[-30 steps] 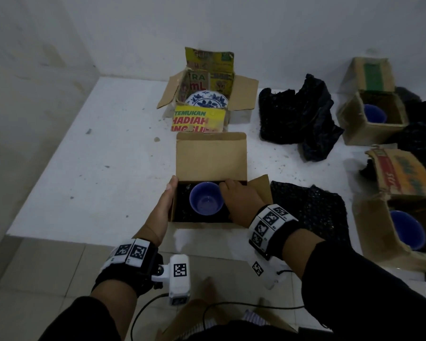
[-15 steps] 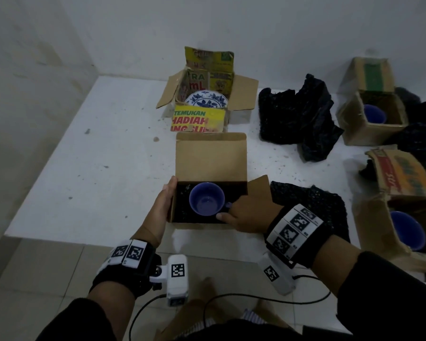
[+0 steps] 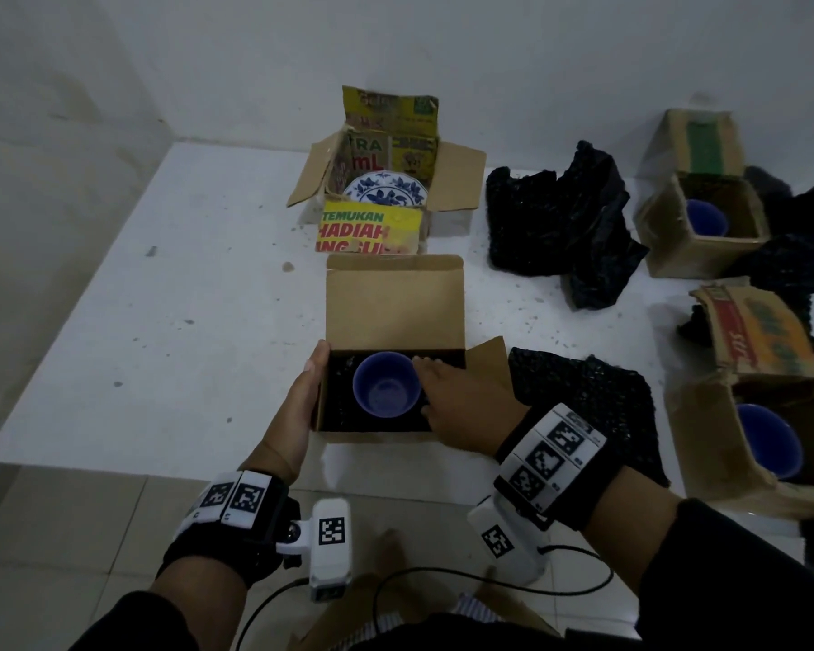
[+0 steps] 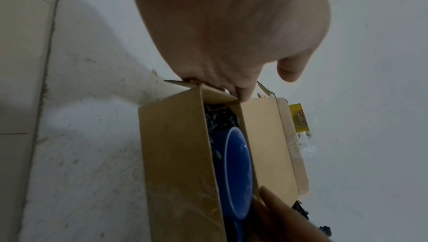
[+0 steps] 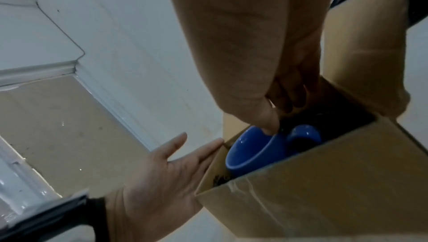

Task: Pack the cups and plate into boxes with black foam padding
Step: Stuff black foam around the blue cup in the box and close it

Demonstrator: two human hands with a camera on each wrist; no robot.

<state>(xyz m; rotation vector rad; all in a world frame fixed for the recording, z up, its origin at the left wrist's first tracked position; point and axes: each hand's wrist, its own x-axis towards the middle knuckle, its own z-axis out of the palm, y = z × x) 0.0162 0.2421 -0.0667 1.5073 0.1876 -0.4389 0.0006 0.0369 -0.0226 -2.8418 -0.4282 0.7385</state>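
An open brown box (image 3: 372, 422) lined with black foam (image 3: 341, 392) stands at the near edge of the white platform. A blue cup (image 3: 386, 390) sits upright inside it. My left hand (image 3: 309, 392) lies flat against the box's left wall, fingers straight (image 5: 185, 156). My right hand (image 3: 447, 401) reaches in from the right. Its thumb (image 5: 268, 125) rests on the cup (image 5: 252, 152) rim, and its curled fingers dip into the foam beside the handle (image 5: 303, 136). In the left wrist view the cup (image 4: 238, 169) shows edge-on inside the box (image 4: 180, 154).
Behind stands a printed box (image 3: 457, 180) holding a blue-and-white plate (image 3: 386, 192). Crumpled black foam (image 3: 560, 227) and a flat foam sheet (image 3: 583, 406) lie to the right. Two more boxes (image 3: 706, 256) (image 3: 706, 462) at the right hold blue cups. The platform edge (image 3: 114, 467) drops to tiles.
My right hand has moved from the box's outer right side back over its right end, fingers going in beside the cup. My left hand has stayed on the left wall.
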